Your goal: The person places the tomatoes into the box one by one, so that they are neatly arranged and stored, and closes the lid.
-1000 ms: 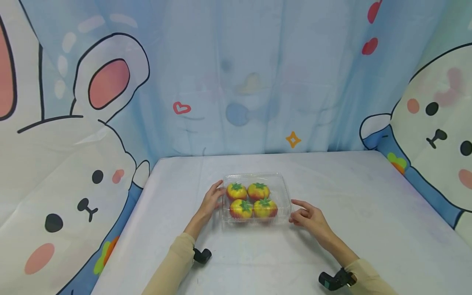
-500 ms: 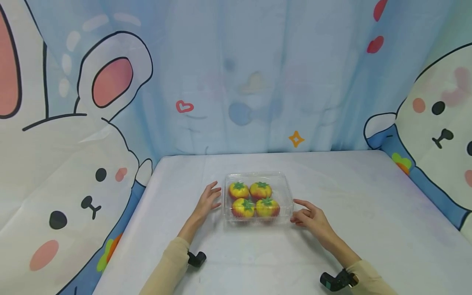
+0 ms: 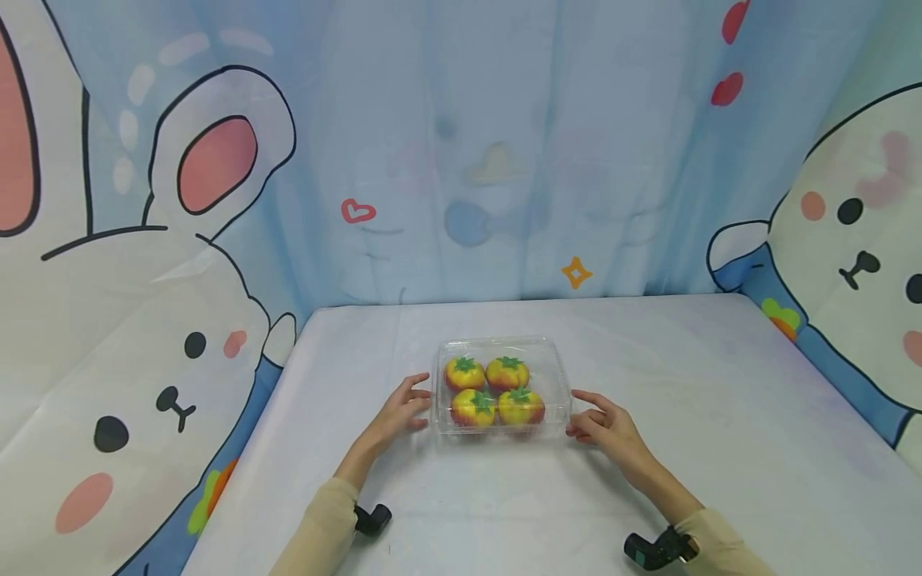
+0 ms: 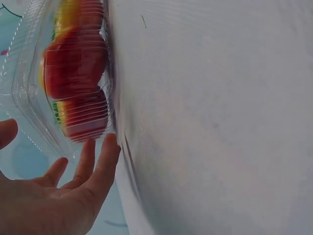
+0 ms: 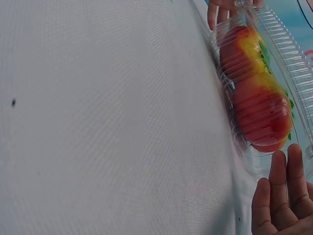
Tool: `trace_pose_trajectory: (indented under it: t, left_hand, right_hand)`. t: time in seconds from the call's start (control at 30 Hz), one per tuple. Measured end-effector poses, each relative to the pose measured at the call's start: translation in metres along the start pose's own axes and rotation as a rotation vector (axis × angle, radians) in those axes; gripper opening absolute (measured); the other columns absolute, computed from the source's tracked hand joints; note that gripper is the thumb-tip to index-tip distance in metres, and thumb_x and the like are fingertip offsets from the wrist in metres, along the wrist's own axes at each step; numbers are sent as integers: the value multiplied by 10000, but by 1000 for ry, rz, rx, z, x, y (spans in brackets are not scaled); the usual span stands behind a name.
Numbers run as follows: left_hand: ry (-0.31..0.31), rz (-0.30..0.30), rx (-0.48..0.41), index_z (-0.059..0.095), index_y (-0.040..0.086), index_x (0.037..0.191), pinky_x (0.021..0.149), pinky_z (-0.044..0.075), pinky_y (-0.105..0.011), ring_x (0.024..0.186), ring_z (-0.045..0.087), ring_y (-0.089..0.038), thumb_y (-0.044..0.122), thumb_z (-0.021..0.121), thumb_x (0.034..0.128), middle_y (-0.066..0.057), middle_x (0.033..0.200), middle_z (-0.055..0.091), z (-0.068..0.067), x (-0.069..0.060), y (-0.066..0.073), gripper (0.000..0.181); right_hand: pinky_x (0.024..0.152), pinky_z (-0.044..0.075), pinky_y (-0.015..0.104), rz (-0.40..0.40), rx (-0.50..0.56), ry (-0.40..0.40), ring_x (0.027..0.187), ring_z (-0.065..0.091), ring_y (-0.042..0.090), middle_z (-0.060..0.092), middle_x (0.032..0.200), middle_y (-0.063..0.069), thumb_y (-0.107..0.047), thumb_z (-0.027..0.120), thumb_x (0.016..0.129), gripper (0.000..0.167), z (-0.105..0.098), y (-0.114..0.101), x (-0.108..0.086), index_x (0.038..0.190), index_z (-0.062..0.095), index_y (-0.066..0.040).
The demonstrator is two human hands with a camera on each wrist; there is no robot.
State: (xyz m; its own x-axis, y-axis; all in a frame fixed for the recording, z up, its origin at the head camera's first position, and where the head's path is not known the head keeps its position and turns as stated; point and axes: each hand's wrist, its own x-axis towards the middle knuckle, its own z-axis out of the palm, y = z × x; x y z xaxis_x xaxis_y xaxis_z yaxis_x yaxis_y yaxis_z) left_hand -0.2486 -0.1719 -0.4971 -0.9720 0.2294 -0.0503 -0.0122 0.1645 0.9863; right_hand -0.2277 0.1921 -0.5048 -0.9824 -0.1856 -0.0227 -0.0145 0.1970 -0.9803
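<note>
A clear plastic clamshell box [image 3: 553,382], lid down, lies on the white-covered table. Inside sit several yellow-and-red fruits [image 3: 522,406] with green leafy tops; they look like toy peaches or tomatoes. My left hand [image 3: 392,414] is beside the box's left side, fingers spread and holding nothing. In the left wrist view, its fingertips are close to the ribbed wall of the box [image 4: 29,93]. At the opposite side, my right hand [image 3: 608,432] has its fingers loosely extended near the lower right corner. Whether its fingertips touch the plastic, I cannot tell.
The white tablecloth [image 3: 684,360] stretches around the box on all sides. Behind it hangs a blue curtain [image 3: 490,160] with cartoon prints, and printed rabbit cloth flanks the table. A black wrist camera [image 3: 373,520] is worn on my left wrist, another black wrist camera [image 3: 659,549] on my right.
My left hand has drawn back from the box's left side, moving down and left. The right hand and the box have stayed in place; the head view shifted slightly.
</note>
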Motion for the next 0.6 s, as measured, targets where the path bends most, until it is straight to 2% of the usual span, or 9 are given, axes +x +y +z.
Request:
trace_pose_trajectory:
  t: [0.2, 0.4, 0.6]
  left_hand:
    - [-71, -30, 56, 329, 20, 1501, 854, 573, -456, 1039, 629, -264, 176, 547, 943, -149, 1049, 607, -2, -9, 3, 619]
    - [-142, -16, -7, 255, 10, 1531, 833, 579, -456, 902, 639, -167, 117, 565, 935, -34, 824, 603, -4, -10, 0, 680]
    - [-158, -9, -55, 231, -4, 1535, 835, 577, -465, 840, 633, -145, 53, 563, 921, 10, 733, 555, -4, -12, -5, 701]
  right_hand:
    - [786, 584, 292, 0, -4, 0, 853, 686, 118, 699, 985, 210, -120, 584, 980, 577, 1, 2, 1, 1475, 338, 45]
    - [783, 583, 288, 5, 3, 3, 853, 684, 120, 702, 973, 194, -114, 582, 979, 569, 1, 1, 0, 1472, 344, 40]
    - [788, 584, 300, 7, 2, 2, 859, 688, 129, 702, 985, 201, -122, 583, 981, 574, 1, 2, 1, 1477, 341, 37]
